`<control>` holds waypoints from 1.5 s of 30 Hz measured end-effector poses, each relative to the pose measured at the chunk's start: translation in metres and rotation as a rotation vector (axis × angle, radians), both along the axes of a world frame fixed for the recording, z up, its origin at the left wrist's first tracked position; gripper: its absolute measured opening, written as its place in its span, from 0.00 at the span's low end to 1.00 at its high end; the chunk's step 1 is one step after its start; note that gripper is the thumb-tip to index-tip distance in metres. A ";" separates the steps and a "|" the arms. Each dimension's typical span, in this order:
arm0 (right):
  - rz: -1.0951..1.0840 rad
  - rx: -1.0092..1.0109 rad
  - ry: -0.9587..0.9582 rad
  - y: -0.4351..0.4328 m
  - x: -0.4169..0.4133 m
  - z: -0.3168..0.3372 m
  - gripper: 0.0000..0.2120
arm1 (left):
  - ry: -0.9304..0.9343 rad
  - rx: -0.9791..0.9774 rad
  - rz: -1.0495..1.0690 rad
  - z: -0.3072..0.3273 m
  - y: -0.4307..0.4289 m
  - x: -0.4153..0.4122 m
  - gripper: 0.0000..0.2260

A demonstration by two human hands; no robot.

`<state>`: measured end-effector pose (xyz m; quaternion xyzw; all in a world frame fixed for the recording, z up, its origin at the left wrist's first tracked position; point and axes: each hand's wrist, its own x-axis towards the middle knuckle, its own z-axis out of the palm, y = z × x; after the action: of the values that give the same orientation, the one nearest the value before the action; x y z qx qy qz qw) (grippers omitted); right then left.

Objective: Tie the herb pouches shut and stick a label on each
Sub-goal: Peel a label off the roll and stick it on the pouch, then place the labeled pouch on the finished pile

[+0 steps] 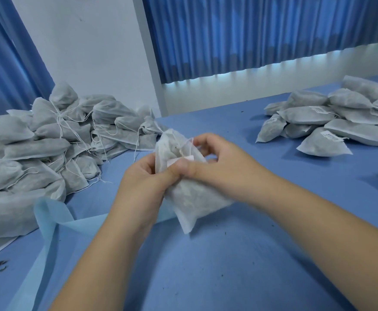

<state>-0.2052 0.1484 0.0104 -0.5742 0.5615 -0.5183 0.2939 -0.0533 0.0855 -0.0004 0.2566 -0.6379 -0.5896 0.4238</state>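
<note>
A white mesh herb pouch (190,203) hangs above the blue table, its lower corner nearly touching the cloth. My left hand (143,178) grips the pouch by its neck from the left. My right hand (215,158) pinches the gathered top and its thin drawstring (184,149) from the right. A small white label (174,161) shows at the neck between my thumbs. The pouch mouth looks bunched; I cannot tell if a knot is tied.
A heap of pouches with loose strings (55,140) lies at the left. A pile of labelled pouches (331,122) lies at the right. A light blue fabric strip (55,223) curls near my left forearm. Blue curtains and a wall stand behind the table (239,265).
</note>
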 end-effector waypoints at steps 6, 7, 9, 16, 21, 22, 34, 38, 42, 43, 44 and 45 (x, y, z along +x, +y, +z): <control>0.079 0.044 -0.222 -0.001 0.000 -0.007 0.09 | 0.029 0.020 0.184 -0.003 0.010 -0.012 0.13; 0.075 0.038 -0.272 -0.001 0.002 -0.006 0.06 | 0.047 0.022 0.203 -0.004 0.012 -0.014 0.15; 0.039 0.028 -0.329 0.000 0.006 -0.005 0.11 | 0.054 0.011 0.222 -0.004 0.014 -0.016 0.19; -0.175 0.051 -0.295 0.001 -0.002 -0.004 0.23 | -0.033 -0.034 0.040 -0.006 0.015 -0.021 0.07; 0.023 0.192 -0.276 0.019 -0.016 -0.008 0.20 | 0.049 0.030 0.199 -0.002 0.026 -0.051 0.10; 0.077 0.190 -0.254 0.025 -0.020 -0.009 0.18 | 0.062 0.038 0.207 0.001 0.028 -0.059 0.10; -0.053 0.105 -0.478 0.092 -0.131 0.000 0.14 | -0.026 0.196 0.013 0.018 0.060 -0.192 0.11; -0.213 -0.148 -0.840 0.102 -0.181 0.017 0.05 | 0.097 0.356 -0.134 0.022 0.075 -0.235 0.09; -0.431 -0.434 -1.236 0.107 -0.229 0.036 0.01 | 0.155 0.457 -0.138 0.025 0.083 -0.253 0.08; -0.482 -0.396 -1.242 0.105 -0.234 0.033 0.02 | 0.159 0.468 -0.135 0.026 0.083 -0.253 0.07; -0.521 -0.329 -1.226 0.101 -0.236 0.028 0.03 | 0.161 0.476 -0.129 0.026 0.083 -0.252 0.05; -0.544 -0.257 -1.201 0.096 -0.233 0.023 0.04 | 0.165 0.483 -0.124 0.027 0.082 -0.248 0.04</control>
<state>-0.4387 0.2442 0.0332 -0.0545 0.3591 -0.8660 0.3437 -0.3014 0.1672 0.0268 0.2618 -0.4563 -0.7687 0.3639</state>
